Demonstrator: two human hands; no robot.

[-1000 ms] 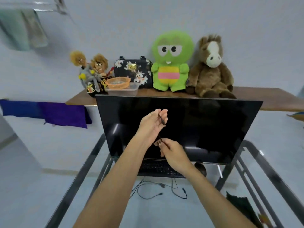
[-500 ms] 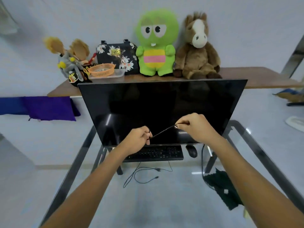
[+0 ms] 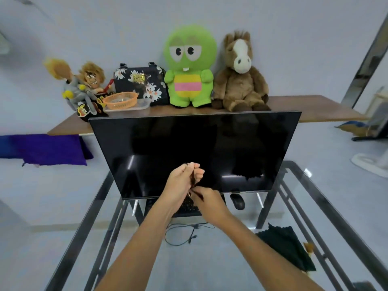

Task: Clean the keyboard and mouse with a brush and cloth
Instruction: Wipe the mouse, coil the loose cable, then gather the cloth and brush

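Observation:
Both hands are raised in front of the black monitor (image 3: 231,148). My left hand (image 3: 178,183) grips a thin dark cord (image 3: 192,180) with curled fingers. Just below it, my right hand (image 3: 210,203) pinches the cord's lower end. The black keyboard (image 3: 184,210) lies under the monitor's lower edge and is mostly hidden by my hands. The black mouse (image 3: 237,201) sits to its right. A dark cloth (image 3: 287,246) lies on the glass table at the right, with a small brown object (image 3: 308,246) at its edge. I cannot tell where the brush is.
The glass table has a metal frame (image 3: 319,198). Loose black cables (image 3: 184,234) lie in front of the keyboard. Behind the monitor, a wooden shelf (image 3: 315,110) carries plush toys, a floral bag (image 3: 140,82) and an orange basket (image 3: 120,100). A purple cloth (image 3: 48,149) hangs at left.
Half a second ago the cord was stretched between my hands held apart. Now the hands have come together, left above right, and the view has tilted a little.

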